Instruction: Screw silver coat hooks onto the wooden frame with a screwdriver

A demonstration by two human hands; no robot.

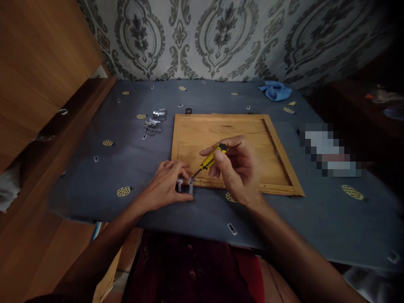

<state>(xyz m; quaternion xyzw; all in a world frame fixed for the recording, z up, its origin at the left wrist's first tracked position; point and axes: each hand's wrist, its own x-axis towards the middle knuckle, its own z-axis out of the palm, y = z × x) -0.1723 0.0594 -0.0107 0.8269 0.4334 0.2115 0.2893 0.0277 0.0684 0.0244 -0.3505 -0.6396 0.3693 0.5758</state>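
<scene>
A wooden framed panel (235,130) lies flat on a table covered with a blue-grey cloth (132,160). At its near left corner sits a small metal hinge (186,184). My left hand (164,185) pinches that hinge against the frame's edge. My right hand (238,166) grips a yellow and black screwdriver (211,159), its tip angled down to the left onto the hinge.
A pile of metal hinges (154,121) lies on the cloth left of the panel. A blue rag (275,91) rests at the back right. A wooden cabinet (38,75) stands at the left. A patterned wall runs behind the table.
</scene>
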